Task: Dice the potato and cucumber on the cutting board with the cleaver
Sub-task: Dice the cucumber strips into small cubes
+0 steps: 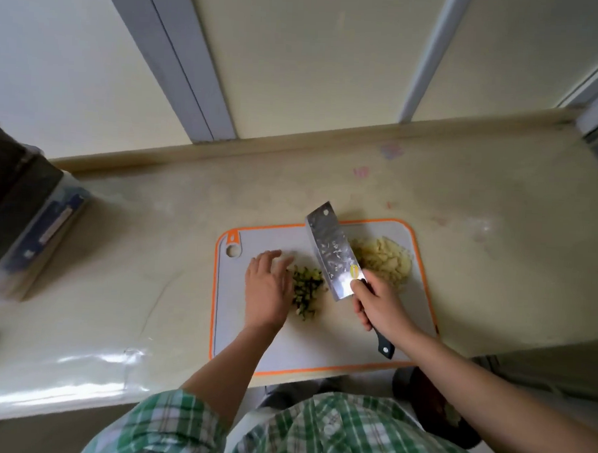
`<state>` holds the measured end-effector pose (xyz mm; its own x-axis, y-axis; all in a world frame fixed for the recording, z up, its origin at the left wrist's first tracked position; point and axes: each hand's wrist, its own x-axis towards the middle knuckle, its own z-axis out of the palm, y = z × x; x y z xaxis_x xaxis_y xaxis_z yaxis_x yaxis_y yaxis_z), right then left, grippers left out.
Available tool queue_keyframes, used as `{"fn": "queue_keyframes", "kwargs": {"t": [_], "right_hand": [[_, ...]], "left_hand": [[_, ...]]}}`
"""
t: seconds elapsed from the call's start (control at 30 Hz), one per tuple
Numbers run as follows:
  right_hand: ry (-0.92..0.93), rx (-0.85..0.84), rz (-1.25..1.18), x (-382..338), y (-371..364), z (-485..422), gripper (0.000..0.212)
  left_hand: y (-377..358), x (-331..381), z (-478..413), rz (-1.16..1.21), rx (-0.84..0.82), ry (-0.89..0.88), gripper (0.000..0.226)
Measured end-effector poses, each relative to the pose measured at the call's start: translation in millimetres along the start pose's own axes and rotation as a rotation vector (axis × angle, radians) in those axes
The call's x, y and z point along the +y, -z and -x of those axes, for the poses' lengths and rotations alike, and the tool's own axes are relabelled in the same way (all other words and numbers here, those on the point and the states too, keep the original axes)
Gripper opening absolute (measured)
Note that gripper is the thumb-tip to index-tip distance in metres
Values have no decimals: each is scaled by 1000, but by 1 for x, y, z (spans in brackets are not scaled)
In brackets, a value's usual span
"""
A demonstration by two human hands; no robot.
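Note:
A grey cutting board with an orange rim lies on the counter. A pile of diced cucumber sits at its middle, and a pile of diced potato lies at its far right. My left hand rests flat on the board with straight fingers, touching the left side of the cucumber pile. My right hand grips the black handle of the cleaver. The blade is lifted and tilted between the two piles, with bits stuck to its flat side.
The beige counter runs left and right of the board, backed by a low upstand and wall panels. A dark box with a clear plastic container stands at the far left. A dark bin sits below the counter edge at right.

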<state>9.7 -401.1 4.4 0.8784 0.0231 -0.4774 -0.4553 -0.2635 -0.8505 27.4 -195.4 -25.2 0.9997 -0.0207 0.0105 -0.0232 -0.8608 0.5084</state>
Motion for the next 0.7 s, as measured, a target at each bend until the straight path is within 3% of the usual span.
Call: {"fn": "queue_keyframes", "kwargs": {"t": [0.17, 0.3, 0.7], "right_hand": [[14, -188, 115, -8, -48, -2, 16], [46, -280, 197, -2, -84, 6, 17], [101, 147, 353, 25, -44, 23, 22]], "left_hand": [[18, -35, 11, -3, 58, 320, 42], [21, -47, 25, 45, 59, 406, 46], [16, -26, 27, 133, -29, 226, 48]]}}
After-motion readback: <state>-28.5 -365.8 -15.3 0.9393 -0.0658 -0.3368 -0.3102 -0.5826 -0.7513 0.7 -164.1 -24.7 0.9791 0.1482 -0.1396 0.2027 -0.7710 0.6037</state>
